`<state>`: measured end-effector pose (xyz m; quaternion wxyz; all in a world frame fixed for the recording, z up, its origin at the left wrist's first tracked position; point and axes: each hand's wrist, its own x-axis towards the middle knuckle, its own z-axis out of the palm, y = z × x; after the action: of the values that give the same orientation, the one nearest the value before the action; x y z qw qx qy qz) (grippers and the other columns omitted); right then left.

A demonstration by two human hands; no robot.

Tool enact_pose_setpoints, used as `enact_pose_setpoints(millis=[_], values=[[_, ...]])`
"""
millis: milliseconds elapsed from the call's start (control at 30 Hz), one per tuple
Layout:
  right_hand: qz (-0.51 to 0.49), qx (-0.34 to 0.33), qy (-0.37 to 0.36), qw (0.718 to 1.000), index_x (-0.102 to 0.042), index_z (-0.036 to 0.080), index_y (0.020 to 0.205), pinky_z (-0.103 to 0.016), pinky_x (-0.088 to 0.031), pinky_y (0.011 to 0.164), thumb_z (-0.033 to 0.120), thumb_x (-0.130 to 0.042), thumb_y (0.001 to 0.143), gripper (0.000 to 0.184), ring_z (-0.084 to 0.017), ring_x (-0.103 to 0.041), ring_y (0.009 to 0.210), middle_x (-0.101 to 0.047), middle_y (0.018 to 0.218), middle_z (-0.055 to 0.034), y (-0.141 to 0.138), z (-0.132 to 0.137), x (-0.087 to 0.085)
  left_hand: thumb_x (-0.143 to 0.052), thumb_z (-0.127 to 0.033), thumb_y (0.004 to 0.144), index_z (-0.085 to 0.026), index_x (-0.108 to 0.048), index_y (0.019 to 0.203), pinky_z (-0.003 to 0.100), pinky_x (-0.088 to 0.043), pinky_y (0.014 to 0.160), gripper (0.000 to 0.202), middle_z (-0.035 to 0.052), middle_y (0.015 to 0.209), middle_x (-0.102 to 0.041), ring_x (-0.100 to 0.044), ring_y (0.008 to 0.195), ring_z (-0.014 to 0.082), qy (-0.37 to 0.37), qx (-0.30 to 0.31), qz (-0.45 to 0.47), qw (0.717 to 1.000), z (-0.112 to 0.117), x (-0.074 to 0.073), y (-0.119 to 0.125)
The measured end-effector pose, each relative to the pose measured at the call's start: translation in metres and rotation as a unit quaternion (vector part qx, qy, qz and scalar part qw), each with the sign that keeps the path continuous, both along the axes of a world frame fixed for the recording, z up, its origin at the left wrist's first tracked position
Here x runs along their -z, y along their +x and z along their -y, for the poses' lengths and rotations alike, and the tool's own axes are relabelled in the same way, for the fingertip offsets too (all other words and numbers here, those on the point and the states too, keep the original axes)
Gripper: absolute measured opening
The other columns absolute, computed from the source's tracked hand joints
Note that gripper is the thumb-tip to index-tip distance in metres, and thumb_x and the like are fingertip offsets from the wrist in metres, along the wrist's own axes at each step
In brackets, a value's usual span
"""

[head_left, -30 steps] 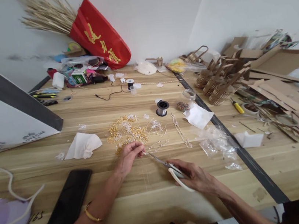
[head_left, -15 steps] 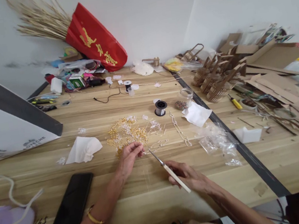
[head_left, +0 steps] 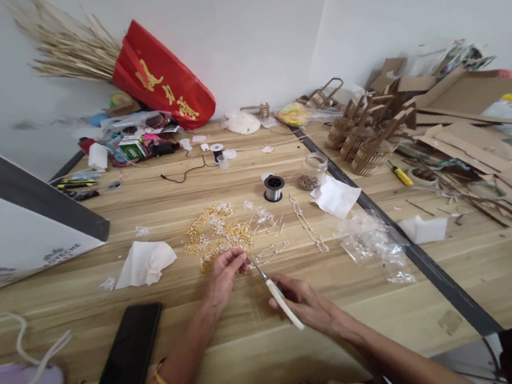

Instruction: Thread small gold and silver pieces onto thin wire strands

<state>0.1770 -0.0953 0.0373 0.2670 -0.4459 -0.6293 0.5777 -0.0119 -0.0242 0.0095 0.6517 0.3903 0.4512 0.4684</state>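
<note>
My left hand (head_left: 224, 276) is closed in a pinch, its thumb and forefinger at the end of a thin beaded chain (head_left: 271, 252) that trails right over the wood; the exact bit between the fingertips is too small to make out. In my right hand (head_left: 303, 303) is a pair of white-handled pliers (head_left: 284, 305), its thin metal tips right at the left fingertips. Just beyond the left hand lies a loose heap of gold and clear jewellery parts (head_left: 216, 229). Another beaded chain (head_left: 306, 226) stretches along the table farther right.
A wire spool (head_left: 274, 188) and a glass jar of beads (head_left: 313, 174) stand beyond the chains. Plastic bags (head_left: 370, 242) and a white paper (head_left: 336, 195) lie right. A phone (head_left: 121, 370) and crumpled tissue (head_left: 146, 263) lie left. Small woven baskets (head_left: 367, 138) stand back right.
The pliers in my right hand have moved left and closer, so their tips now meet the left fingertips. My left hand keeps its pinch in nearly the same place.
</note>
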Motion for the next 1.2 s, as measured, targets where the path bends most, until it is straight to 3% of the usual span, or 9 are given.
enact_pose_setpoints(millis=[200,433,700,967,1200], values=[[0.032,0.021,0.052,0.998,-0.055,0.014,0.106,-0.021,-0.035,0.059,0.037,-0.053,0.086,0.030,-0.011,-0.043,0.067,-0.051,0.076,0.0008,-0.008,-0.001,0.002,-0.077,-0.032,0.060,-0.012,-0.065,0.072,0.022,-0.042,0.057,0.026,0.0008,0.065,-0.064,-0.055,0.057,0.0097,-0.007,-0.003,0.011,1.000,0.001,0.001,0.001],[0.044,0.031,0.072,0.996,-0.057,0.014,0.096,-0.021,-0.035,0.057,0.036,-0.050,0.088,0.025,-0.011,-0.043,0.064,-0.054,0.075,0.0002,-0.008,-0.001,0.007,-0.077,-0.030,0.059,-0.012,-0.065,0.072,0.022,-0.043,0.057,0.025,0.0016,0.065,-0.064,-0.055,0.057,0.0101,-0.007,-0.002,0.014,1.000,0.003,0.000,0.002],[0.042,0.037,0.096,0.994,-0.057,0.014,0.108,-0.021,-0.039,0.063,0.032,-0.049,0.089,0.028,-0.011,-0.047,0.067,-0.058,0.078,0.0001,-0.008,0.001,0.011,-0.075,-0.031,0.061,-0.012,-0.065,0.071,0.023,-0.043,0.058,0.023,0.0012,0.065,-0.064,-0.055,0.058,0.0104,0.002,0.004,-0.003,1.000,0.002,0.002,0.001],[0.110,0.020,0.122,0.986,-0.056,0.017,0.114,-0.022,-0.043,0.068,0.028,-0.054,0.085,0.031,-0.013,-0.055,0.073,-0.064,0.088,-0.0025,0.006,-0.002,0.000,-0.073,-0.031,0.064,-0.013,-0.065,0.070,0.023,-0.043,0.057,0.021,0.0014,0.064,-0.064,-0.055,0.056,0.0108,0.027,0.019,-0.053,0.998,0.001,0.000,-0.001],[0.217,-0.016,0.177,0.960,-0.048,0.022,0.126,-0.024,-0.044,0.070,0.023,-0.053,0.084,0.043,-0.016,-0.061,0.076,-0.066,0.096,-0.0053,0.018,-0.004,-0.009,-0.074,-0.029,0.062,-0.014,-0.064,0.071,0.023,-0.045,0.057,0.021,0.0006,0.063,-0.065,-0.057,0.057,0.0112,0.028,0.012,-0.083,0.996,0.002,-0.002,0.001]])
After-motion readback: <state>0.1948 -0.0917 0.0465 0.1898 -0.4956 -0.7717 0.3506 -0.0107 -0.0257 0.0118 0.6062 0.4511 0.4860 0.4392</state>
